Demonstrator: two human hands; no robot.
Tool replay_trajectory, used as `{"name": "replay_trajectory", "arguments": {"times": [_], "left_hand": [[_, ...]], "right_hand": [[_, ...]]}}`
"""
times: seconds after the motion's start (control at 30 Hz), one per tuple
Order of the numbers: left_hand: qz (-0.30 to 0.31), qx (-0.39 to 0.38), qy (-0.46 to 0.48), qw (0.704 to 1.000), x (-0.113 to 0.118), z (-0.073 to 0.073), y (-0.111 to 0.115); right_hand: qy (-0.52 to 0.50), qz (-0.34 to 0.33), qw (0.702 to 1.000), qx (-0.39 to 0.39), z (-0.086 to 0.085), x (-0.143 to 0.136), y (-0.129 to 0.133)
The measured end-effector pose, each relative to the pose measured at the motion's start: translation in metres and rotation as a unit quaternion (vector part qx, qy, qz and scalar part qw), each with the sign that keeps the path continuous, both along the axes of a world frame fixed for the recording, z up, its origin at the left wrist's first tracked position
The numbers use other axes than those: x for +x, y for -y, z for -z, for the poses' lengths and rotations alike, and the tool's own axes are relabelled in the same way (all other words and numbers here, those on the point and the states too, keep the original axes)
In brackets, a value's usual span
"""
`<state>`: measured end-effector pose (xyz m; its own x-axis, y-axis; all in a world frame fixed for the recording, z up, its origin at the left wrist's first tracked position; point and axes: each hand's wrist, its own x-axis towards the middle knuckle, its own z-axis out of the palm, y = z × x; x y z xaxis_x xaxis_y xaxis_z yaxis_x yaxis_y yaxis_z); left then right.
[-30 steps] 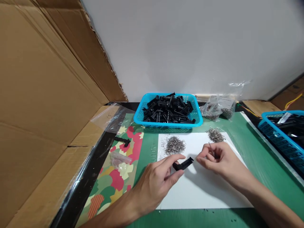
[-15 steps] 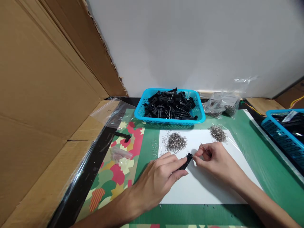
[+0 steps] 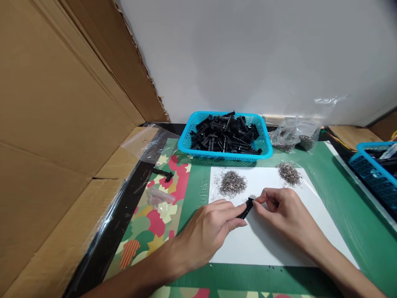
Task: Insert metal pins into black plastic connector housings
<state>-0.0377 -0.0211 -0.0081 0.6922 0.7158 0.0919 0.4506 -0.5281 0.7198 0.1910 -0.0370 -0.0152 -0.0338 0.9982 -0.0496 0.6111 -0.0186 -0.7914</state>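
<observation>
My left hand (image 3: 214, 225) is closed on a small, narrow black plastic part (image 3: 247, 209), gripped between thumb and fingers above a white sheet (image 3: 263, 248). The part's far end points up and to the right. At that end, the thumb and forefinger of my right hand (image 3: 279, 207) are pinched together against it; whatever is between those fingertips is too small to make out. A thin metal tool (image 3: 269, 193) is also tucked in my right fingers. Just beyond the hands lies a pile of tiny metal pieces (image 3: 232, 183), with a second pile (image 3: 289, 173) farther right.
A blue basket (image 3: 225, 155) full of black plastic parts stands at the back, and another blue basket (image 3: 372, 165) at the right. Bags of metal pieces (image 3: 285, 138) sit behind. One black part (image 3: 163, 174) lies at left near a small plastic bag (image 3: 159, 198). Cardboard (image 3: 62, 124) walls the left.
The view has shifted slightly. Both hands keep their hold at nearly the same place, with my right fingertips still at the end of the black part.
</observation>
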Motion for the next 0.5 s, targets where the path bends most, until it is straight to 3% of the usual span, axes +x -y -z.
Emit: {"name": "replay_trajectory", "arguments": {"times": [0.13,0.33,0.5], "left_hand": [[-0.001,-0.013,0.009,1.000,0.000,0.000,-0.001],[-0.019,-0.034,0.023,0.999,0.000,0.000,-0.001],[-0.013,-0.031,0.029,0.999,0.000,0.002,-0.001]], "right_hand": [[-0.011,-0.004,1.000,-0.003,0.000,0.001,-0.001],[-0.029,-0.031,0.997,-0.069,-0.007,0.016,-0.003],[-0.079,0.057,0.994,0.057,-0.003,0.021,0.003]]}}
